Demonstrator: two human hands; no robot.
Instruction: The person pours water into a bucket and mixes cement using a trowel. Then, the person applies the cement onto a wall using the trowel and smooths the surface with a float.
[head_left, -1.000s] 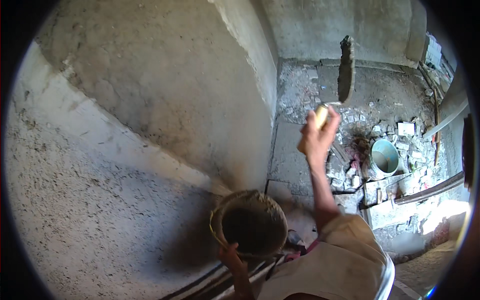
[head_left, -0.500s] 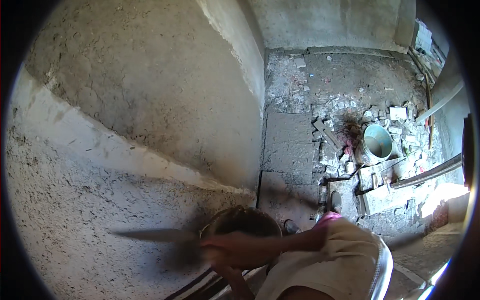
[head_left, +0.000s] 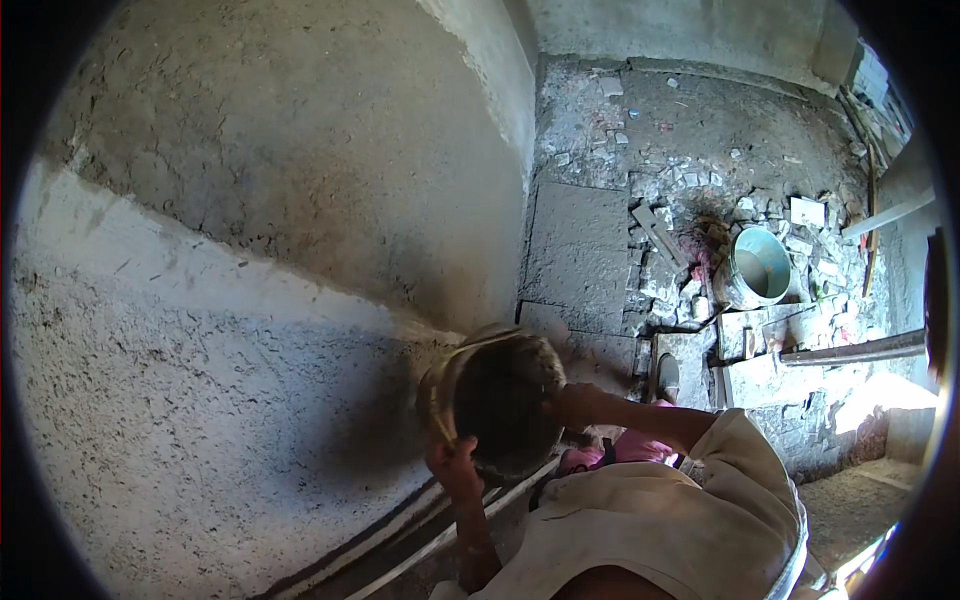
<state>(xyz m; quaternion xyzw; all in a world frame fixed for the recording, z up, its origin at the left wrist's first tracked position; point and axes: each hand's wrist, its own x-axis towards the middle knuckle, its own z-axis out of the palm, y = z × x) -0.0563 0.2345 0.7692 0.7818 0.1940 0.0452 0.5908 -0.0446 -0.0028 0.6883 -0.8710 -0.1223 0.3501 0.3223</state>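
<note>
A round bucket (head_left: 437, 400) with dark contents sits tilted in front of the rough wall, at the lower middle. My left hand (head_left: 455, 465) is closed on its near-left rim, thumb up over the edge. My right hand (head_left: 578, 405) reaches to the bucket's right side, fingers curled at the opening. Whatever it grips is hidden against the dark inside; no trowel blade shows now. On my left, the wall bears a smooth darker plaster layer (head_left: 300, 170) above, with a pale band and a rough pitted surface (head_left: 200, 430) below.
A pale green bucket (head_left: 758, 270) stands on the floor at the right among broken tile pieces and rubble. Flat slabs (head_left: 577, 260) run along the wall's foot. A long bar (head_left: 855, 349) juts in from the right, near a sunlit patch. My shoe (head_left: 668, 375) rests on the floor.
My right hand, earlier blurred at the left with a pointed trowel blade by the wall, has drawn back right to the bucket. The bucket now shows higher and more fully, with my left hand on its rim.
</note>
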